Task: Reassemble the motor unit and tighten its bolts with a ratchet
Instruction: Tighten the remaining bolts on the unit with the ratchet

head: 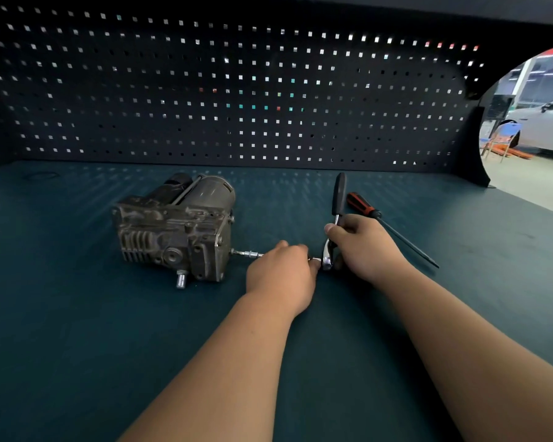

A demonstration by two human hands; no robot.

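While facing the motor unit (173,231) sitting left of centre on the table (61,314), pinches the extension bar (248,253) jutting from its right side in the left grip (281,275); clasps the ratchet (338,193) in the right grip (364,247), screwdriver (393,229) lying just right

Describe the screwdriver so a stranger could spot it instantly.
On the teal bench, right of the motor unit, look past the right hand. The screwdriver lies there; its orange-and-black handle and thin shaft set it apart from the black-handled ratchet beside it.
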